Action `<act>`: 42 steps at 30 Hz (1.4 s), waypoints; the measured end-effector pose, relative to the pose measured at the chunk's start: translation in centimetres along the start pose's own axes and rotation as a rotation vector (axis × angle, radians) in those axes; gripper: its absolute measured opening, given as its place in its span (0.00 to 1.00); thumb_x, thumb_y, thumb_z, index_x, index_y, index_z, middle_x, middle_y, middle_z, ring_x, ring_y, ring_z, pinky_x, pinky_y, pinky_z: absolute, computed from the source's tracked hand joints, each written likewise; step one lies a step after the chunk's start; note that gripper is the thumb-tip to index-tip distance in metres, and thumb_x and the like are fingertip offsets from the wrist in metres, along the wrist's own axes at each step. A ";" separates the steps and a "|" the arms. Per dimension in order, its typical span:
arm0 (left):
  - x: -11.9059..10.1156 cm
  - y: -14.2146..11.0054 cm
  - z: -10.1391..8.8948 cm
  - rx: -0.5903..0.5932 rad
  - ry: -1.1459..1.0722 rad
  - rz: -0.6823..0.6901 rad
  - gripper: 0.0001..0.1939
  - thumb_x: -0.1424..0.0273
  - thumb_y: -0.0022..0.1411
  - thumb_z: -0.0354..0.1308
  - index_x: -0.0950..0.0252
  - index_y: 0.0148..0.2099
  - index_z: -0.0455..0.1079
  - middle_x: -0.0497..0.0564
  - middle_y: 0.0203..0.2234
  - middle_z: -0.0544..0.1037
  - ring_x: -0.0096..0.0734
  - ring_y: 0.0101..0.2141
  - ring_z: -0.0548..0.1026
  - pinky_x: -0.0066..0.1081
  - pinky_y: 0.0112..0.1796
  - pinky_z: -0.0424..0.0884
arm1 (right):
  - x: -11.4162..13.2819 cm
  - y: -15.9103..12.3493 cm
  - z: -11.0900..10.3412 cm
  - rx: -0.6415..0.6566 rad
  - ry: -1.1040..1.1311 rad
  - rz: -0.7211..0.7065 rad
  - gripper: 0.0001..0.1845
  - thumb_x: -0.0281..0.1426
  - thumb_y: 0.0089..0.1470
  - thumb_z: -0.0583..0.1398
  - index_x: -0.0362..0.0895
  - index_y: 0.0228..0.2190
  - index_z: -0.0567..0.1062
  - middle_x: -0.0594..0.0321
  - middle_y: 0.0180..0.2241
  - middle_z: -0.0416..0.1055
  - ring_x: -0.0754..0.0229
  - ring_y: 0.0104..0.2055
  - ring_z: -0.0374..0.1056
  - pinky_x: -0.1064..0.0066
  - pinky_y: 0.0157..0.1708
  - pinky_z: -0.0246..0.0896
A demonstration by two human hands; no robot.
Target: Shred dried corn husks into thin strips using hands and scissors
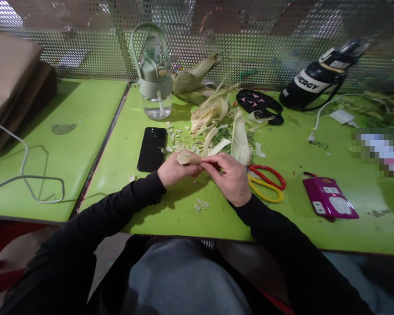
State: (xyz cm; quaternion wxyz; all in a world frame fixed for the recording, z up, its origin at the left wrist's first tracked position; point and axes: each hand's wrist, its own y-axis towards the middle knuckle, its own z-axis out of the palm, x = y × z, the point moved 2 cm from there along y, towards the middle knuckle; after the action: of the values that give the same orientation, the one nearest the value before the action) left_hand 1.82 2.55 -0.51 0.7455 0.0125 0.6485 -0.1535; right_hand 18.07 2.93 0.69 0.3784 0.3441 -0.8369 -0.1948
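My left hand (179,168) is closed on a pale, dry corn husk piece (188,158), which curls over the fingers. From the other side, my right hand (230,177) pinches the end of the same piece, so the fingertips of both hands meet. Just beyond the hands lie a heap of corn husks (210,111), a broad upright-leaning husk leaf (240,138) and many small cut scraps (180,142). Scissors with one red and one yellow handle (267,192) rest beside my right wrist, their blades hidden. A few scraps (202,204) lie below the hands.
A black phone (152,148) and a green-topped water bottle (156,87) stand left of the heap. Right of it are a black perforated object (259,105), a tilted black bottle (315,81) and a purple power socket (331,199). A perforated metal panel (101,48) closes the back.
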 end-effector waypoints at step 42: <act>0.8 -0.4 1.2 0.046 -0.072 -0.328 0.13 0.76 0.64 0.58 0.73 0.26 0.72 0.50 0.18 0.76 0.19 0.18 0.72 0.24 0.28 0.73 | -0.5 -0.3 0.4 0.155 0.621 0.452 0.16 0.39 0.66 0.51 0.47 0.48 0.72 0.65 0.31 0.67 0.68 0.23 0.61 0.75 0.19 0.57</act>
State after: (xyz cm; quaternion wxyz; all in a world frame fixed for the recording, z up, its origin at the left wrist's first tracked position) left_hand 3.00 1.75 -1.00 0.7328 -0.0818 0.6108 -0.2883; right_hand 18.18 3.09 0.01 0.6198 0.2212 -0.7496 0.0704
